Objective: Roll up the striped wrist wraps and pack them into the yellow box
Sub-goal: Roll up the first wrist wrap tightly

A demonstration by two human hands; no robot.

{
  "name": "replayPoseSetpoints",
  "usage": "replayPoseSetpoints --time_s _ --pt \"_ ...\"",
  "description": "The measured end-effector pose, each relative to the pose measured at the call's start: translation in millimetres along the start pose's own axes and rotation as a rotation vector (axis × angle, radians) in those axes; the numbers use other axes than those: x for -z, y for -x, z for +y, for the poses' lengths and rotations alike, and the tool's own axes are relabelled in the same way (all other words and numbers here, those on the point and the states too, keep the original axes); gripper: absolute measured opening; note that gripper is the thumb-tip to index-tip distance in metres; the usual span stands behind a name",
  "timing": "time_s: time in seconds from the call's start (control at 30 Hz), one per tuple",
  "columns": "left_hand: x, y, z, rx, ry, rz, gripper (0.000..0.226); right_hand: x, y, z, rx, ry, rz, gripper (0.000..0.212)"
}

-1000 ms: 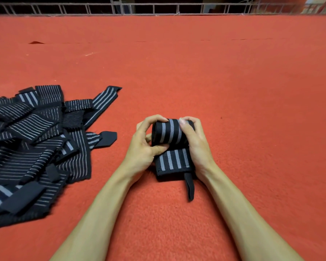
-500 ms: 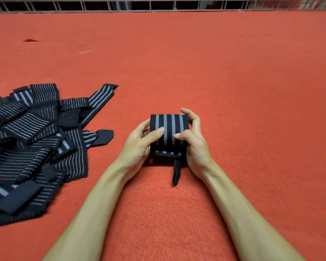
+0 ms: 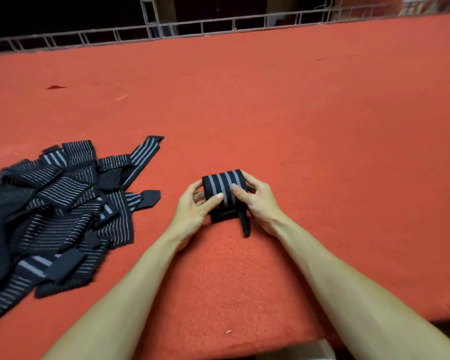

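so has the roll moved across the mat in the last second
No, hardly: the roll sits level with the black tab to its left, as before; only its flat tail has wound in.

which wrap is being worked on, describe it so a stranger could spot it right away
On the red carpet, look just right of the loose pile of striped wraps. There the left hand and right hand grip a rolled wrap. It is the only one wound into a roll, with a black tab trailing toward the person.
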State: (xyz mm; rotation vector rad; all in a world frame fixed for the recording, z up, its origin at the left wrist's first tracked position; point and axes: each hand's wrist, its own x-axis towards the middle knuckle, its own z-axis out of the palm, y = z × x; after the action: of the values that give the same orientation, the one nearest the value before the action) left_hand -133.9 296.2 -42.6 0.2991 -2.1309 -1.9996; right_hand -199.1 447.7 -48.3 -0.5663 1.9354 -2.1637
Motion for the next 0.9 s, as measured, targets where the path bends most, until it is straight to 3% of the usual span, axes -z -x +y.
replayPoseSetpoints --time_s 0.17,0.23,0.37,0.53,0.73,0.9 --pt "-67 16 21 0.013 -0.058 -0.066 0.062 69 31 -29 -0.028 0.047 0.096 0.036" --pt "-107 15 25 0.029 -0.061 -0.121 0.066 100 44 -40 -0.055 0.056 0.196 0.032" --pt "-186 15 29 0.058 -0.017 -0.183 0.046 156 64 -51 -0.105 0.024 0.471 0.025" --pt "-272 26 24 0.146 0.056 -0.305 0.045 217 90 -47 -0.123 0.273 0.769 0.022" --pt "-316 33 21 0.131 -0.012 -0.334 0.045 248 99 -48 -0.193 0.415 1.008 0.03" --pt "-326 26 17 0.064 -0.22 -0.286 0.052 263 104 -41 -0.285 0.549 1.043 0.029"
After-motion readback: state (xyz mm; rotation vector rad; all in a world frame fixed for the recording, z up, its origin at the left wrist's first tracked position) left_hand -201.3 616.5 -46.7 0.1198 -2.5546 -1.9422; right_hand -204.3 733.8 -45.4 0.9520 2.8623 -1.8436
